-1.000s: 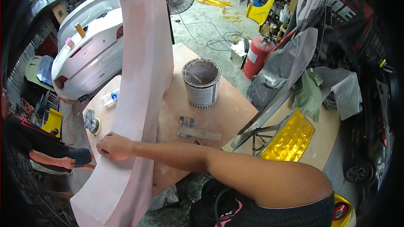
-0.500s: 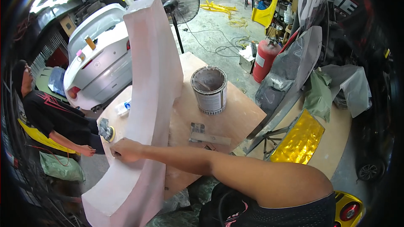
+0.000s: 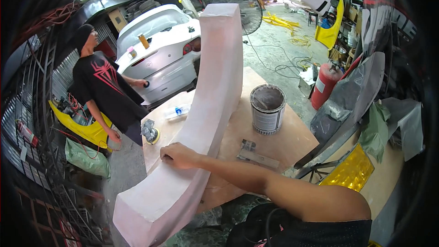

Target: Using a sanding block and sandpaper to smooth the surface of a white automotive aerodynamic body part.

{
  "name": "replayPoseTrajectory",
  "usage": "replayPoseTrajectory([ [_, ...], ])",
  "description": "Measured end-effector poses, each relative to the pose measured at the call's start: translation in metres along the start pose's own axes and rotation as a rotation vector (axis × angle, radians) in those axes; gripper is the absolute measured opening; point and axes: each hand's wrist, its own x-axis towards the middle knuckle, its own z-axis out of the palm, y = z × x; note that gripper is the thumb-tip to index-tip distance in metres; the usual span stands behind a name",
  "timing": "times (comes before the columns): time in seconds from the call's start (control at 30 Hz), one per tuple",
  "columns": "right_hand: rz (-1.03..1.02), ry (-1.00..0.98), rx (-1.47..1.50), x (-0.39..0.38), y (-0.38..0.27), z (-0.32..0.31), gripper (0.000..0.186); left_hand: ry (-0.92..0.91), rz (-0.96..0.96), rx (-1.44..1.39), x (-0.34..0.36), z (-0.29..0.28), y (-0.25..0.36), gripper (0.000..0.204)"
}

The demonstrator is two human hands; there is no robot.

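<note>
- Far left, a yellow body panel [image 3: 82,130] is leaning low among clutter, with a pale green sack [image 3: 87,159] sitting just below it
- A co-worker [image 3: 109,84] in a black shirt with a red print is standing near the bench [image 3: 292,139], one arm hanging down
- A round tool [image 3: 150,132] with a yellow-edged pad is lying near the left edge of the bench
- Behind, a pale car [image 3: 167,71] is showing its rear end; an orange-brown can [image 3: 144,41] is standing on it
- A clear bottle [image 3: 176,112] with a blue band is lying on the bench, just left of the curved panel [image 3: 206,100]
- The right hand [image 3: 180,155] is resting on the curved panel at its left edge, the grip curling inward; whether it is pinching anything cannot be told, the fingertips being hidden
- The curved panel, whitish pink, is sweeping across the bench from lower left to upper middle
- An open tin [image 3: 267,122], grey-smeared inside, is standing upright right of the curved panel
- A flat strip [image 3: 259,158] is lying nearer the person
- A red cylinder [image 3: 324,84] is standing beyond the bench
- Lower right, a shiny gold panel [image 3: 350,169] is tilting beside a dark frame [image 3: 320,170]
</note>
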Motion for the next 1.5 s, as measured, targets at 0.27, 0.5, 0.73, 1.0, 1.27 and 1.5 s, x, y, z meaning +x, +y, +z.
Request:
replayPoseTrajectory([
  [0.27, -0.08, 0.055, 0.112, 0.0, 0.006, -0.011, 0.008, -0.02, -0.082, 0.124, -0.008, -0.005, -0.006, 0.059],
  [0.5, -0.012, 0.228, -0.036, -0.013, 0.026, -0.067, 0.008, -0.05, -0.022, 0.048, -0.005, -0.001, -0.009, 0.05],
  [0.73, 0.252, 0.365, -0.142, -0.055, 0.042, -0.146, 0.018, -0.012, -0.046, -0.056, 0.003, 0.013, -0.008, 0.044],
  [1.0, 0.395, 0.402, -0.342, -0.154, 0.034, -0.172, 0.018, -0.138, -0.089, -0.118, 0.007, 0.023, -0.025, 0.033],
  [1.27, 0.645, 0.354, -0.395, -0.266, 0.031, -0.152, 0.015, -0.123, 0.055, -0.052, 0.026, 0.022, -0.017, 0.04],
  [1.5, 0.631, 0.185, -0.528, -0.304, 0.054, -0.134, 0.015, -0.13, 0.067, -0.069, 0.023, 0.02, -0.021, 0.035],
])
